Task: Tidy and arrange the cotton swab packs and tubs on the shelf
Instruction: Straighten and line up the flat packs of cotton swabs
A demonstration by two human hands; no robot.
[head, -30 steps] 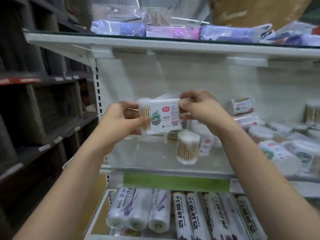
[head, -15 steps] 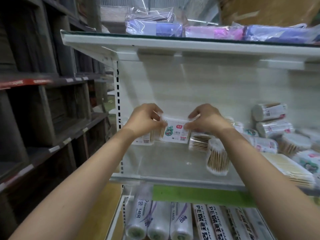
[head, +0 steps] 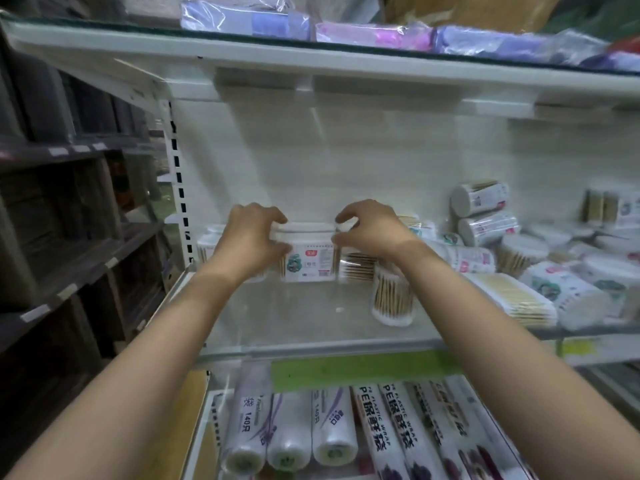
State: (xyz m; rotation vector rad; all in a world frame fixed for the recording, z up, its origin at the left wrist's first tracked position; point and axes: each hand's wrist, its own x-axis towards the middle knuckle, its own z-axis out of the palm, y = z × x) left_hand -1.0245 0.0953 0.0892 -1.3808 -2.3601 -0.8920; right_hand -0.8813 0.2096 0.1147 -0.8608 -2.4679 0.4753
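A rectangular cotton swab pack [head: 310, 258] with a white label stands at the back left of the glass shelf [head: 298, 317]. My left hand [head: 251, 237] grips its left end and my right hand [head: 369, 230] its right end, fingers curled over the top. Another pack [head: 207, 242] stands to its left, partly hidden by my left hand. A round tub of swabs [head: 393, 299] stands upright to the right, below my right wrist. A pack of swabs [head: 356, 265] lies behind that tub.
Several tubs [head: 479, 199] and flat swab packs [head: 512, 299] lie jumbled on the right half of the shelf. Rolls of plastic wrap [head: 332, 427] fill the shelf below. Bagged goods [head: 374, 34] sit on the upper shelf. Dark wooden shelving [head: 69, 209] stands at the left.
Both hands have carried the pack from chest height down and back onto the shelf, beside the pack at the far left. It now stands upright on the glass.
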